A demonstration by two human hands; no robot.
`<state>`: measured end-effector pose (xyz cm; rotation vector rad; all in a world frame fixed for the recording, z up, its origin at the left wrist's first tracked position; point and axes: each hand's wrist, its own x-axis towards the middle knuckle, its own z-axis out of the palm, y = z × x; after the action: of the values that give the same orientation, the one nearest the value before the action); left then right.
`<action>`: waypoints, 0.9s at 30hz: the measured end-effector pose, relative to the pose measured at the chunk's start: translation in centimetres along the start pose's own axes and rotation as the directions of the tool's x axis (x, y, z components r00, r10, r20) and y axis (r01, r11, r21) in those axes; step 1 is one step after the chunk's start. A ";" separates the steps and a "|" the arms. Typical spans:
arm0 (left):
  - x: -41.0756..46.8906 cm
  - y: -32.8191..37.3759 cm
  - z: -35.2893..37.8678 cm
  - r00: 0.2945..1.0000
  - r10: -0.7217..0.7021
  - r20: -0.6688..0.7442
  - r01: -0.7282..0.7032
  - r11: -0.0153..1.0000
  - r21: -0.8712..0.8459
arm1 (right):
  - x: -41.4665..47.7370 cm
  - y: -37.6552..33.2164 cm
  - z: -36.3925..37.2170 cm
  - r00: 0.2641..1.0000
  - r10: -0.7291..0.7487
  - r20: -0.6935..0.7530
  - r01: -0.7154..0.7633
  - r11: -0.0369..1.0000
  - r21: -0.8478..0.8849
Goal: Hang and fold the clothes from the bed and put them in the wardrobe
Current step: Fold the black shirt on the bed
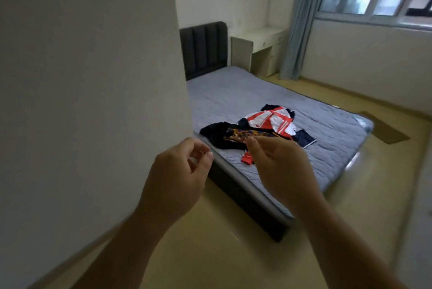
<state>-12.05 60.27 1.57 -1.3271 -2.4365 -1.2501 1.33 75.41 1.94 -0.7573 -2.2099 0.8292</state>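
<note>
A pile of clothes lies near the foot of the bed (268,92), which has a grey quilted mattress. A black garment with a coloured print (222,135) lies nearest the bed's edge, and a red, white and navy garment (271,120) lies behind it. A small red piece (247,158) shows at the mattress edge. My left hand (177,179) and my right hand (285,167) are both raised in front of the bed with loosely curled fingers. Neither holds anything. Both are short of the clothes. No wardrobe can be made out.
A large white panel or wall (88,78) fills the left side and hides part of the bed. A dark headboard (203,48), a pale desk (259,45), a blue curtain (301,22) and a window stand at the back. Yellowish floor surrounds the bed.
</note>
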 end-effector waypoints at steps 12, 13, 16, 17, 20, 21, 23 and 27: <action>18.6 4.5 27.6 0.950 0.117 0.290 -0.074 0.985 -0.156 | 13.9 21.8 -10.1 0.967 0.231 -0.107 -0.248 0.948 -0.200; 20.4 4.7 29.8 0.942 0.118 0.315 -0.071 0.985 -0.156 | 15.6 23.5 -11.0 0.961 0.249 -0.119 -0.270 0.939 -0.213; 25.5 5.7 35.9 0.921 0.113 0.373 -0.049 0.983 -0.179 | 19.7 28.3 -14.1 0.946 0.284 -0.157 -0.317 0.913 -0.256; 27.0 6.3 37.8 0.911 0.120 0.396 -0.046 0.980 -0.191 | 20.9 30.0 -15.1 0.940 0.291 -0.181 -0.332 0.903 -0.272; 30.8 8.9 43.4 0.872 0.165 0.460 -0.070 0.974 -0.215 | 23.9 34.9 -18.4 0.908 0.321 -0.268 -0.390 0.881 -0.266; 31.8 9.9 45.2 0.862 0.180 0.473 -0.080 0.971 -0.224 | 24.8 36.4 -19.4 0.898 0.335 -0.285 -0.407 0.879 -0.248; 33.5 12.0 48.7 0.852 0.195 0.486 -0.082 0.966 -0.245 | 26.5 39.4 -21.2 0.889 0.350 -0.295 -0.423 0.875 -0.237; 35.9 15.4 56.4 0.848 0.172 0.502 -0.056 0.970 -0.237 | 29.9 46.6 -25.2 0.905 0.331 -0.269 -0.396 0.886 -0.242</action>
<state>-7.09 127.62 -10.54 -2.0816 -2.5395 -1.2833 14.25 134.33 -5.95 -1.3775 -2.0370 0.5570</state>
